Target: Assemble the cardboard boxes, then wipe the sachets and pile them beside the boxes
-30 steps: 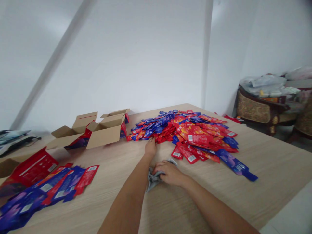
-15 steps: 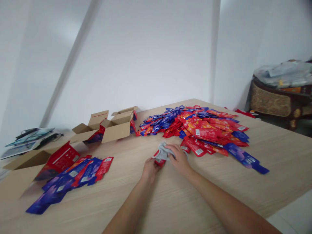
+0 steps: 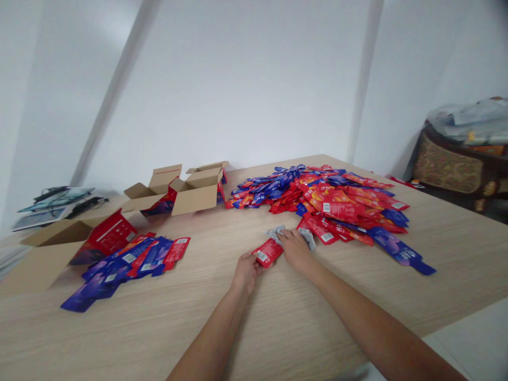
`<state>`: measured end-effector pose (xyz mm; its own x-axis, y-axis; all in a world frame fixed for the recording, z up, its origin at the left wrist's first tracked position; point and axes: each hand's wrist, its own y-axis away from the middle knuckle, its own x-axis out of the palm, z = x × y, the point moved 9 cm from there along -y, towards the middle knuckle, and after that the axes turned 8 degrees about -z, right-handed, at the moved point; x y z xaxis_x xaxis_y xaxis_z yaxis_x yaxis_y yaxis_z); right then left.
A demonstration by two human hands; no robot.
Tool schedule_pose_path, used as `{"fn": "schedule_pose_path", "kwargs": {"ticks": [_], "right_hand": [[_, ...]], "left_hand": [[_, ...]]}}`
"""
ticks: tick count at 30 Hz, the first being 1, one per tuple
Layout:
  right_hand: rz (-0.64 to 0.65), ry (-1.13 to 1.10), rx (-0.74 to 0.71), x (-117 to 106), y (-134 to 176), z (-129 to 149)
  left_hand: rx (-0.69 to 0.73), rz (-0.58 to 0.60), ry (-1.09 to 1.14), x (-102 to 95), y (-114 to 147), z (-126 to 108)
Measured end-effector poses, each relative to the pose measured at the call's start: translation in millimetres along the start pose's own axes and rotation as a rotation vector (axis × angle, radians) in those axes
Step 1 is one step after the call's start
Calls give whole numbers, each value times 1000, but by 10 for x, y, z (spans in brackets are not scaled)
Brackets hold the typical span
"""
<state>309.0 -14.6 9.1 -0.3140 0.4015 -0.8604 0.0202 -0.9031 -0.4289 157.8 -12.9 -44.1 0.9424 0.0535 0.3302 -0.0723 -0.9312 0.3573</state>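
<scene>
Pinched at its near left end, a red sachet (image 3: 267, 254) with a white barcode label is in my left hand (image 3: 246, 271), just over the table. My right hand (image 3: 296, 248) is closed on a crumpled grey-white cloth (image 3: 307, 237), part of which sticks out past the fingers on both sides. The cloth meets the sachet's far end. Behind my right hand spreads a large heap of red and blue sachets (image 3: 333, 203). A smaller row of overlapping red and blue sachets (image 3: 137, 259) lies to the left.
An open carton (image 3: 51, 264) stands at the left, with two more open cartons (image 3: 196, 196) farther back. Face masks and papers (image 3: 59, 203) lie at the far left. A white wall (image 3: 254, 79) rises behind the table (image 3: 159, 333). A patterned armchair (image 3: 448, 161) with plastic bags is at right.
The cloth in my right hand has moved off most of the red sachet toward its far end, so the sachet's printed face and barcode now show. The camera view has shifted slightly.
</scene>
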Motion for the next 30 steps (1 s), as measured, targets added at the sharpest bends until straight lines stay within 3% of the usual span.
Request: {"fn": "schedule_pose_path", "kwargs": {"ticks": [4,8,12,14,16,18,21,23,26,30], "right_hand": [[-53,78,104,-39,6,-137],[-123,-52,151,-7,-5,-321],[-417,-346,293,-196,-2,-599],[-568,-450,326,-318,32,-652],[-613,-506,271,-374,52,-542],[-492,-512,128,-306,50,-245],[-114,-425,-138,5,139,345],[52,-347,-214,172,227,562],[122,-259,-187,255,220,562],[124,-125,-61,256,77,246]], "left_hand": [[2,29,48,-25,20,-97],[48,83,83,-47,3,-244],[217,45,-20,-105,-39,-376],[229,24,-84,-112,-58,-342],[195,-6,-96,-122,-79,-265],[205,-24,-104,-120,-94,-230],[337,-25,-285,-94,-105,-280],[413,-39,-423,-95,-118,-321],[397,-4,-398,-84,-150,-311],[265,36,-253,-62,-147,-228]]}}
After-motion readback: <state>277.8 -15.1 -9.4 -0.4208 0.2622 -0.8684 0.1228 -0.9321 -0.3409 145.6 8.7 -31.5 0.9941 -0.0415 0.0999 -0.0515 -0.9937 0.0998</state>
